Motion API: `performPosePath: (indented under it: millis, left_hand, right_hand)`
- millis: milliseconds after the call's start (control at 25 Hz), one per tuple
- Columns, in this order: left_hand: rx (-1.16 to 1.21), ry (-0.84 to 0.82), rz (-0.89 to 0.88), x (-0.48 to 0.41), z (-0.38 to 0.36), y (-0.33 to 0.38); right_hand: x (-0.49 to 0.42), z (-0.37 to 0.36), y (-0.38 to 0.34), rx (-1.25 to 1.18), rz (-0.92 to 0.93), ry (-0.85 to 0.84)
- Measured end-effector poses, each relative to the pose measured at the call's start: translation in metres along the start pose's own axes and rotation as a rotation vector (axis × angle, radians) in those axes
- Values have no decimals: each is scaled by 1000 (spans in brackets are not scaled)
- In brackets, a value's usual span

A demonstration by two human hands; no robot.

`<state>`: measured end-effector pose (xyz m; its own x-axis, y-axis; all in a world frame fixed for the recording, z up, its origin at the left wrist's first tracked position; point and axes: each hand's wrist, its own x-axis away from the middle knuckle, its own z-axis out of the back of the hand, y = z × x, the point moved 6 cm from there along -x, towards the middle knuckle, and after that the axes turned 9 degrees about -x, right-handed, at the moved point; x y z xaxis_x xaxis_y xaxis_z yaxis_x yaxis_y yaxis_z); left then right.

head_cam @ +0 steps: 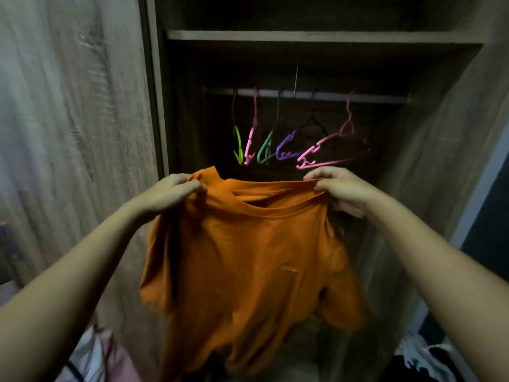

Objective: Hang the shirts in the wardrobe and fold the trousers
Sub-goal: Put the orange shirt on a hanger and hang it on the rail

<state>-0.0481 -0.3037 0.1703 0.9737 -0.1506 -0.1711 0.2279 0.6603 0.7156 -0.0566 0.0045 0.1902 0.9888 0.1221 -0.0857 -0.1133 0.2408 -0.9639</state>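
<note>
1. Wood-grain wardrobe [440, 133] fills pretty much the whole view, standing open and dark inside; a shelf [303, 35] runs across near the top and a pale rail [303, 94] sits a bit lower.
2. The orange shirt [248, 257] is held up right in front of the opening, below the rail; collar at the top, body hanging loose and kinda crumpled, sleeves drooping on both sides.
3. The left hand [170, 193] has the shirt's top edge by one shoulder, fingers [192, 186] curled in and pinching the fabric; the right hand [344, 191] does the same at the other shoulder, cloth bunched under its thumb.
4. There's a pinkish heap of clothes [93, 359] in the bottom left corner and a light-and-dark heap [424, 357] bottom right; both too blurry to tell what's in them.
5. Plastic hangers dangle off the rail, all tilted: a yellow-green hanger [239, 147], a slim pink hanger [251, 139], a green hanger [265, 148], a purple hanger [286, 147], and a bigger pink hanger [330, 150] just above the right hand.
</note>
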Motion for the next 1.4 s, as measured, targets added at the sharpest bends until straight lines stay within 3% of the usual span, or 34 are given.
performPosePath:
  millis: [160,240,360,440,560,640,720,800,880,1000,1040,1120,1200,1400]
  left_hand:
    - [-86,233,-5,2,14,1]
    - [-119,356,-36,0,17,0]
    - [-41,371,-34,-8,14,-7]
    - [45,335,-42,-11,7,-7]
    - [-216,320,-150,-8,-8,15]
    - [-415,323,-195,-9,-14,23]
    - [-425,374,-131,-15,-5,16]
    - [-389,470,-80,-16,9,9]
    - [-395,491,-150,-13,16,8]
    - [-282,220,-294,-6,19,5]
    - [-330,126,-323,-3,17,2]
    - [-646,39,-346,-3,16,-12]
    - [-869,49,-303,-11,13,-25]
    - [-947,238,-137,-23,8,-28]
  right_hand:
    - [-5,-14,-16,17,134,86]
    - [-2,-17,-29,140,260,80]
    - [1,-19,-45,524,415,50]
    - [-2,-16,-47,867,481,178]
    - [-16,-24,-19,1133,344,219]
    - [-19,-31,6,1110,122,86]
    - [-14,-32,8,1017,24,28]
    - [-13,-28,-3,928,34,75]
    - [-10,-27,-17,856,61,173]
    - [-7,-36,-22,775,80,266]
    - [-5,-41,-19,761,73,260]
    - [1,-61,-11,750,33,190]
    - [7,-83,-9,783,24,150]
    - [13,-84,-20,866,51,254]
